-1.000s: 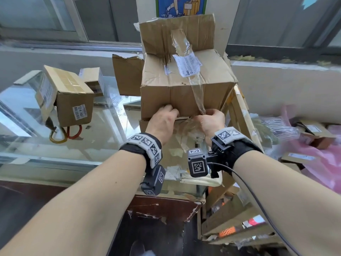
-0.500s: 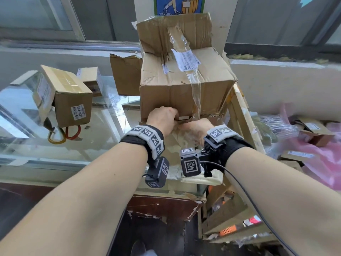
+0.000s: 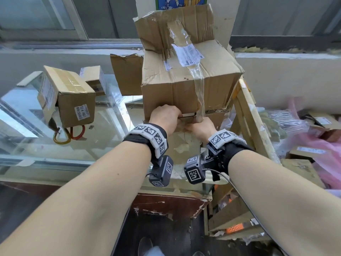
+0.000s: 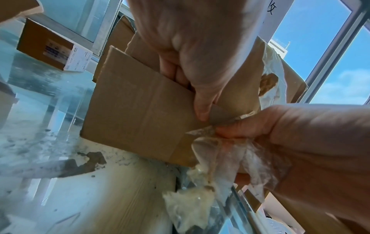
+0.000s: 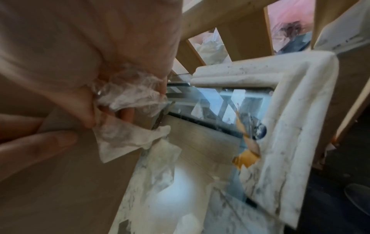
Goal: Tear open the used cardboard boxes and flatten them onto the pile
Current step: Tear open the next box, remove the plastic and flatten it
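So, from the head view: big cardboard box (image 3: 186,84) up on the glass bench (image 3: 103,137), left hand (image 3: 165,117) gripping its lower flap. Left wrist: fingers (image 4: 172,69) curled over the flap edge. Right wrist: right hand (image 5: 96,66) pinching crumpled clear tape (image 5: 130,95).

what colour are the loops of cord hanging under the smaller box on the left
One loop is yellow, the other red; the cord loops under the smaller box show best in the head view.

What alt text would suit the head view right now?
Both hands work the lower front edge of a large brown cardboard box on a glass counter: left hand grips a flap, right hand pinches clear packing tape. Smaller boxes sit left.
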{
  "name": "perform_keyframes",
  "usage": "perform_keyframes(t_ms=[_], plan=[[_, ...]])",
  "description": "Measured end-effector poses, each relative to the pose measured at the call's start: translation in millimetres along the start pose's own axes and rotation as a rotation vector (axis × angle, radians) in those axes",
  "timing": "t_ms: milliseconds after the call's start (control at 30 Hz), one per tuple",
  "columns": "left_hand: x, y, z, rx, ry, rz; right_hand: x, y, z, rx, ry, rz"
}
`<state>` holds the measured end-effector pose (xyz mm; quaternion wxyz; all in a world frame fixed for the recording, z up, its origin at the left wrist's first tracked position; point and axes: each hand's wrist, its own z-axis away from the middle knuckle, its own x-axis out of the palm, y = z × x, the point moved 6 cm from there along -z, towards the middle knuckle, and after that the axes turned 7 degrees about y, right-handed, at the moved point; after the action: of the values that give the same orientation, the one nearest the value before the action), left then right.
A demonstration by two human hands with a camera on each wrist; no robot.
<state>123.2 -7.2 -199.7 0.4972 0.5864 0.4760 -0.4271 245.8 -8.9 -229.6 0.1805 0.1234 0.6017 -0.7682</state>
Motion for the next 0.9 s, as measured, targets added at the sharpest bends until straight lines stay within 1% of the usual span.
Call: perform_keyframes(t_ms=[67,167,300,367,467,633,767,900], plan=[[-4,-3,-3,-0.015,0.014,0.007,-5,-1,0,-0.026,-0.010,0.030],[-14,-15,-9,-0.037,0.009,0.003,-10,-3,2,-0.052,-0.072,0.122],[-35,-18,-18,-0.028,0.045,-0.008,-19,-22,-1,-0.068,-0.086,0.071],[-45,-16,-20,-0.038,0.077,0.000,-25,-32,0,-0.102,-0.037,-0.024],[-55,-11,-18,-0.045,0.122,0.057,-35,-38,3,-0.149,0.094,-0.151],[-64,3,-12,-0.028,0.179,0.053,-42,-40,-1,-0.050,0.301,-0.360],[-65,9,-8,-0.028,0.285,-0.004,-46,-44,-1,-0.076,0.418,-0.396],[-69,15,-7,-0.051,0.393,-0.080,-45,-51,0,-0.089,0.457,-0.407]])
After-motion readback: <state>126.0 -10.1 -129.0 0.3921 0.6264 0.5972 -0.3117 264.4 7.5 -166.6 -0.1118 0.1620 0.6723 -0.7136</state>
